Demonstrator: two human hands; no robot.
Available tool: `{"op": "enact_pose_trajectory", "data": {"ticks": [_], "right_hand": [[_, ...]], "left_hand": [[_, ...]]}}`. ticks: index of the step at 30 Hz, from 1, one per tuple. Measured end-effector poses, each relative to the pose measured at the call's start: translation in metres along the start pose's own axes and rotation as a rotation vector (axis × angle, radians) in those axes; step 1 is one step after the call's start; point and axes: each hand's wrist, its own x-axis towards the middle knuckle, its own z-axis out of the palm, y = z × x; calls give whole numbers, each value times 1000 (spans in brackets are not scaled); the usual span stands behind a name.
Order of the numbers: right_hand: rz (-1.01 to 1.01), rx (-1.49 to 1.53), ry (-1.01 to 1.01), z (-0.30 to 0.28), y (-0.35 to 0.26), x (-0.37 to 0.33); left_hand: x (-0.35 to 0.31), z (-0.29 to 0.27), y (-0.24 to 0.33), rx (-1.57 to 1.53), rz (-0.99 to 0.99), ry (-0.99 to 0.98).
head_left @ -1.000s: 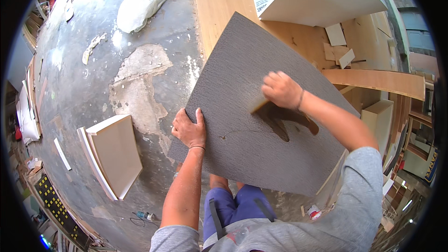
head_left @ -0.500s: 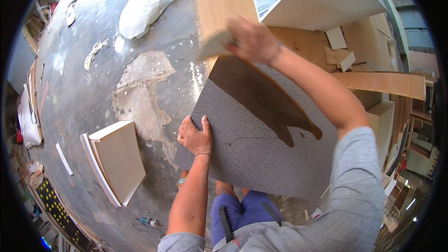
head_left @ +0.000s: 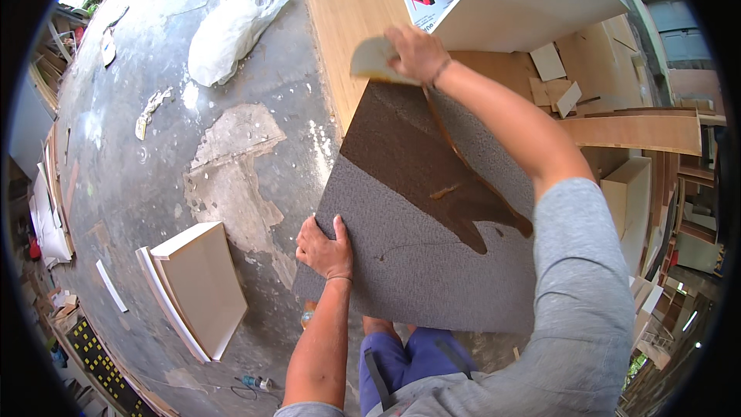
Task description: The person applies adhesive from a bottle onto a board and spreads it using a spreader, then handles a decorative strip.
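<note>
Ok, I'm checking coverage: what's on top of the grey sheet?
A brown smear, the left hand at one edge, a pale scraper at the far corner. The right sleeve hides part.

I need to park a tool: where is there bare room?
Free: the concrete floor between the pale box and crumpled scrap; the grey board below the brown patch, between left hand and right sleeve. Crowded: the wooden surface beside the white panel, strewn with offcuts.

Free room over the grey board (head_left: 440, 286), lower middle; right forearm (head_left: 509, 120) across upper right, white box (head_left: 536, 4) beyond.
</note>
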Motion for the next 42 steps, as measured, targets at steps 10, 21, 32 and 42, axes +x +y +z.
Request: {"op": "enact_pose_trajectory", "data": {"ticks": [10,21,32,42], "right_hand": [[147,98,26,-99,2,-90],[95,90,-158,-38,-26,-196],[415,-28,233,-85,69,-92],[148,80,-213,-57,-6,-291]], "left_hand": [[0,2,-7,27,0,13],[-2,3,-2,45,3,13],[0,15,-2,63,23,67],[-1,5,3,56,-20,-32]]}}
